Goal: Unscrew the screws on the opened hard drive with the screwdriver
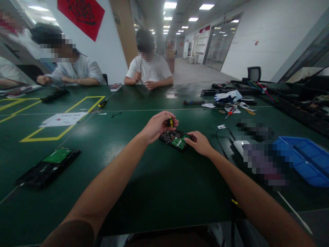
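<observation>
My left hand [160, 125] is closed around the black-and-yellow handle of a screwdriver [170, 121]. The handle stands roughly upright over the far side of a black device with a green circuit board [177, 140]; the tip is hidden. My right hand [199, 143] grips the right edge of this device, thumb on top, fingers partly out of sight. The device lies on the green table [159, 192]. To the left rests a second, similar black unit with a green board [48, 168], which neither hand touches.
Right of me are a blue tray [308, 161], a white device with a cable [240, 146], a red screwdriver [230, 111] and gloves [228, 96]. Another yellow screwdriver [102, 103] and paper [61, 119] lie at left. A person [151, 70] sits opposite; others sit at far left.
</observation>
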Motion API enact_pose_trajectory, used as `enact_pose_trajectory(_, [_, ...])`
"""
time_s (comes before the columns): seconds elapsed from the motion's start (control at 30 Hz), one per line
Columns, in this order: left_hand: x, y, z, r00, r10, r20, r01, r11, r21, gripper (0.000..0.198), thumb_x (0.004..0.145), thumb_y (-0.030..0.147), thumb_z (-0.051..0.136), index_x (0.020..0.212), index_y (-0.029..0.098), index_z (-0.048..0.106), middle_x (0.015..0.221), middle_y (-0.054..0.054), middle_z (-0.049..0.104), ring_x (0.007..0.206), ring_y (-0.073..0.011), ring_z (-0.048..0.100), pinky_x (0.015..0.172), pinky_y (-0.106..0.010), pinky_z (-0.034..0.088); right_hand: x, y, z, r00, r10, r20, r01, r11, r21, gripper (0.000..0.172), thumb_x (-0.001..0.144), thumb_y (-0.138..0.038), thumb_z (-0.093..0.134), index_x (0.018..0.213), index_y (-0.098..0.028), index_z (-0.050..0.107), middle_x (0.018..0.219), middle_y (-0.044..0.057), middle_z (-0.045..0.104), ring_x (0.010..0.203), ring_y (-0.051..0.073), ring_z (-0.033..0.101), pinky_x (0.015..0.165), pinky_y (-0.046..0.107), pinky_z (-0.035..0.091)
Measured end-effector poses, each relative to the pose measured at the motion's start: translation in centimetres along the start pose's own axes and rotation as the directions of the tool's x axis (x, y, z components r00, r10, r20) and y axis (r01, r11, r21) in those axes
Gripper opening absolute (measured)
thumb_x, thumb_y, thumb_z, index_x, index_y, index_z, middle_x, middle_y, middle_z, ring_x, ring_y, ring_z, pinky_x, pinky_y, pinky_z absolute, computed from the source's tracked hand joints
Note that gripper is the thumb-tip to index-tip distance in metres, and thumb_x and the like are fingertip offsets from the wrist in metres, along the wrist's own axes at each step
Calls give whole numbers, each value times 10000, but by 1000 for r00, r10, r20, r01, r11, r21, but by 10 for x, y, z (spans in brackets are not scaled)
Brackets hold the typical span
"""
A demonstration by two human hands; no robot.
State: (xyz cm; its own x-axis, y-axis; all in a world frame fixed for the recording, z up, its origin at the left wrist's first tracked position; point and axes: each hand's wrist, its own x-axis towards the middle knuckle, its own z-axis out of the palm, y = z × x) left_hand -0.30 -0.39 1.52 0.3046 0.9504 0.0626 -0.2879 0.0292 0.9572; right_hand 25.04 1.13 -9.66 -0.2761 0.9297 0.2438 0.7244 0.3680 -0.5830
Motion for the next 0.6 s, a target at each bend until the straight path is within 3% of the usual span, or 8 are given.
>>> enact_pose_trajectory(0.1, [2,-2,0,1000,10,16,-10,1000,-12,127,922,265,574,939,164,649,984,-110,719,959,-213,696,758,-320,571,0,-1,-1,1000,6,-6,-6,1000,0,381,921,-480,664,1170,-196,708,1072,89,672,840,190,620,753,326,492])
enact_pose_trajectory(0.33, [1,-5,2,997,67,44,-71,993,93,182,889,351,678,876,173,711,979,-87,699,923,-178,637,633,-239,468,0,-2,-1,1000,0,0,0,1000,13,382,924,-477,660,1168,-187,707,1086,94,669,833,187,618,747,326,488])
enact_pose_trajectory(0.47, [-1,-2,0,997,82,7,-82,982,170,208,872,366,697,938,183,770,1061,-99,703,923,-179,612,575,-226,413,0,1,0,1000,-2,-2,2,1000,10,377,927,-477,659,1168,-189,703,1087,91,668,832,182,617,744,318,487])
enact_pose_trajectory(0.6, [-3,-1,-1,997,62,41,-67,987,149,226,879,345,694,1035,192,753,984,-87,697,884,-169,627,528,-211,389,1,1,0,1000,-12,-1,12,1000,8,376,932,-479,656,1166,-189,701,1094,89,666,832,179,615,752,316,489])
